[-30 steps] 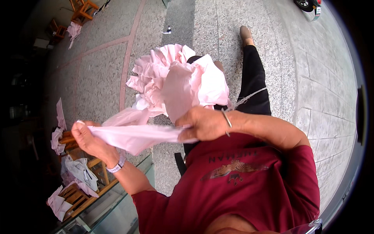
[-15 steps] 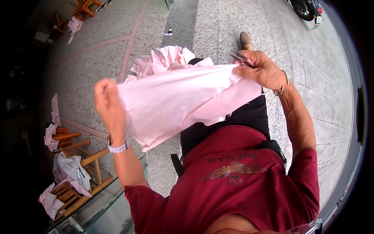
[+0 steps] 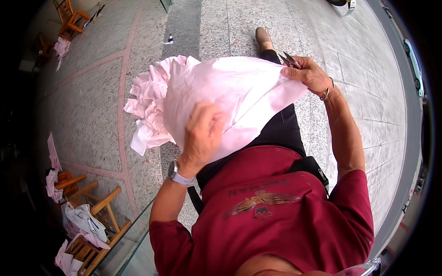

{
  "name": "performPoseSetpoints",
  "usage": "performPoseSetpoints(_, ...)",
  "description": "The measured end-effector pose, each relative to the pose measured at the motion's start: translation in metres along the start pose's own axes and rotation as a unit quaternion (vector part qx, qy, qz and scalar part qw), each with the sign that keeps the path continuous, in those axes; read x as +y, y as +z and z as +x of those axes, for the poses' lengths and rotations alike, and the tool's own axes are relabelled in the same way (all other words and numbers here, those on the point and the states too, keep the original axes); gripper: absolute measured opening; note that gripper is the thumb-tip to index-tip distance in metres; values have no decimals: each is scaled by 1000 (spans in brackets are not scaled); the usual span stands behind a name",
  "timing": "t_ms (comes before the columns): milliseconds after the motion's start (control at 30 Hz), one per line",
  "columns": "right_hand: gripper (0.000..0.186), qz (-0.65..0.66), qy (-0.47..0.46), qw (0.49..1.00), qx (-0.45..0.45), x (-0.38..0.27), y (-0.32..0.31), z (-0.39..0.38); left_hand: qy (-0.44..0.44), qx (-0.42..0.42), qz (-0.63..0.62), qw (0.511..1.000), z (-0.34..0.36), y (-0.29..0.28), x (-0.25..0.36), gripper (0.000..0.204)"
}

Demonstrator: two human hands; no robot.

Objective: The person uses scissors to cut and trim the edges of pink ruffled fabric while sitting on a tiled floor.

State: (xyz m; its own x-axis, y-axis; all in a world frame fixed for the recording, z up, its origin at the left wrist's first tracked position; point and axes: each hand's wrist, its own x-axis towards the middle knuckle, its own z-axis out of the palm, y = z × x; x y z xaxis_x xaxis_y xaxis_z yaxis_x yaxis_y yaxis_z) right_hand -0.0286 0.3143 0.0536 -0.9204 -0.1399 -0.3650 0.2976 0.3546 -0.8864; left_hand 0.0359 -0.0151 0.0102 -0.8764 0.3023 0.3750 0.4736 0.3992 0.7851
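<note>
A pale pink piece of fabric lies spread across my lap and left leg, its far left part bunched into folds. My right hand pinches the fabric's right corner between thumb and fingers. In the same hand sits a small pair of thread snips, its metal blades pointing up and left, apart at the tips. My left hand hovers over or touches the fabric's near left part, its fingers curled and smeared by motion. Whether it grips any cloth cannot be made out.
Wooden chairs draped with pink and white cloth pieces stand at the lower left, beside a glass-edged case. Another wooden chair is far left. A small dark-and-white object lies on the speckled floor. Part of a wheel shows top right.
My left hand has let go of the fabric's left edge and moved right, over the cloth. The fabric has slackened over my lap. My right hand keeps its hold; the view has shifted.
</note>
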Motion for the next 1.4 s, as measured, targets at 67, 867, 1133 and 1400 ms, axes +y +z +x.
performPoseSetpoints(67, 27, 11, -6, 1000, 3, -5, 0, -5, -28, -32, -58, 997, -9, 24, 15, 12)
performPoseSetpoints(867, 27, 57, -164, 978, -112, -36, 30, -39, -127, -91, -213, 965, 25, 40, 56, 20)
performPoseSetpoints(1133, 28, 45, -147, 955, -253, -43, 40, -45, -162, -83, -204, 962, 11, 11, 60, 13)
performPoseSetpoints(1400, 14, 17, -126, 972, -196, -44, 52, -55, -90, -25, -214, 972, -3, 16, 40, 15)
